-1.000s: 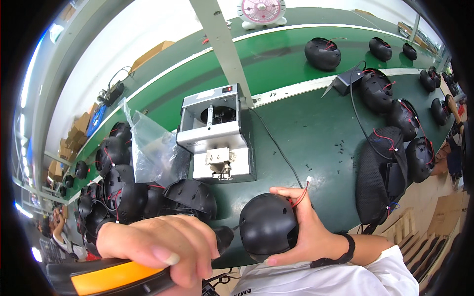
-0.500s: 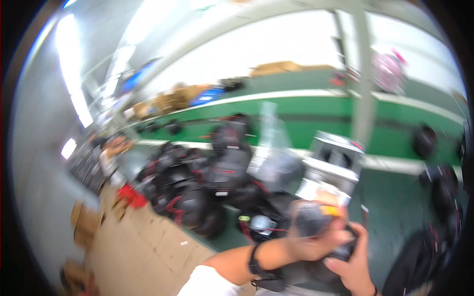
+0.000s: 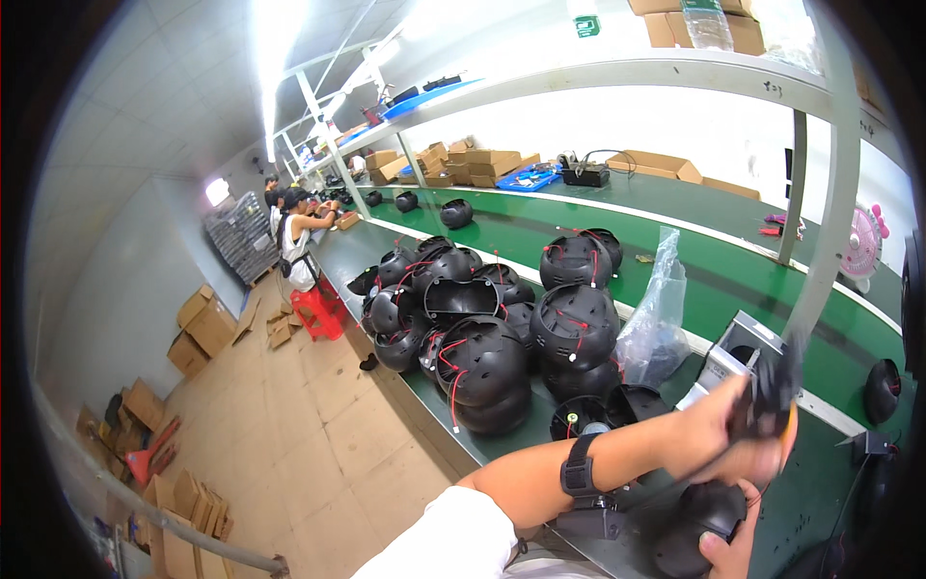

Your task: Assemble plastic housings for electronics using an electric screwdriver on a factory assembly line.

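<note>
My left hand (image 3: 719, 434) reaches across from the left, closed around a dark handheld tool with an orange part (image 3: 767, 391); motion blur hides what kind it is. Below it, a black rounded plastic shell (image 3: 687, 536) is gripped by my right hand (image 3: 735, 542), its thumb on the near side and fingers at the far edge. The tool is above the shell; whether they touch cannot be seen. Beyond my left arm stands a grey metal box-like fixture (image 3: 738, 343). Left of it, several black round shells with red wires (image 3: 482, 372) are piled on the bench.
A clear plastic bag (image 3: 656, 318) lies behind the pile. The green belt (image 3: 511, 232) runs beyond the bench, with a metal post (image 3: 820, 261) at the right. A pink fan (image 3: 861, 241) stands farther back. Another person (image 3: 297, 236) works at the far left near a red stool (image 3: 318, 311).
The view has swung, so the bench and pile show farther along. My left hand and the tool appear farther right and still blurred; the right hand still holds the shell.
</note>
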{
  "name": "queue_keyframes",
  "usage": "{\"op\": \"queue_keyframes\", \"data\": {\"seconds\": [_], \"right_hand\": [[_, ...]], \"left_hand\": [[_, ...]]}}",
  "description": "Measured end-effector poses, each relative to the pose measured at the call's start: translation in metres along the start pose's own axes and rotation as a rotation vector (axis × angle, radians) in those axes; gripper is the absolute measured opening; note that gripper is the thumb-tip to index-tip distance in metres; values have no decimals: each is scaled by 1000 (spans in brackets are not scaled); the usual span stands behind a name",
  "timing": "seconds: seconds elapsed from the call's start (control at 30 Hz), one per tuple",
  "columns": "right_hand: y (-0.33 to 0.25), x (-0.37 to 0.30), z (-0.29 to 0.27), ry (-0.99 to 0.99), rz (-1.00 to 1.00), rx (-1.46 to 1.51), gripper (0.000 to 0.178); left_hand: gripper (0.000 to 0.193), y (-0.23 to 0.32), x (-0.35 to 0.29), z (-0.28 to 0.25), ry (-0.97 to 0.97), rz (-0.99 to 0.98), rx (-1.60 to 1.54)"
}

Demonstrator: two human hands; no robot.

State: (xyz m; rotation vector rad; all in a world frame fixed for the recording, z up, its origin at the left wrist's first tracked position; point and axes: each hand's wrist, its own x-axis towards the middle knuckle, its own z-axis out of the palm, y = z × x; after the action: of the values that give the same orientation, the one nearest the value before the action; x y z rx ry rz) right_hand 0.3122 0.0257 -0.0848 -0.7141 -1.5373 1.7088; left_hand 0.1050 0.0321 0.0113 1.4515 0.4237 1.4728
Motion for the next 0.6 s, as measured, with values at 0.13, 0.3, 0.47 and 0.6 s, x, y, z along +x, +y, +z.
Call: {"op": "queue_keyframes", "data": {"seconds": [0.13,0.3,0.47,0.6], "right_hand": [[12,-3,-7,41,10,66,77],[10,-5,-5,20,-18,91,78],[7,-10,8,127,53,177,101],[7,-2,4,79,77,230,107]], "left_hand": [[36,-13,38,-17,247,274,110],[70,-38,47,-34,396,41,336],[79,-30,38,-22,321,-279,309],[98,7,29,1,577,-275,266]]}}
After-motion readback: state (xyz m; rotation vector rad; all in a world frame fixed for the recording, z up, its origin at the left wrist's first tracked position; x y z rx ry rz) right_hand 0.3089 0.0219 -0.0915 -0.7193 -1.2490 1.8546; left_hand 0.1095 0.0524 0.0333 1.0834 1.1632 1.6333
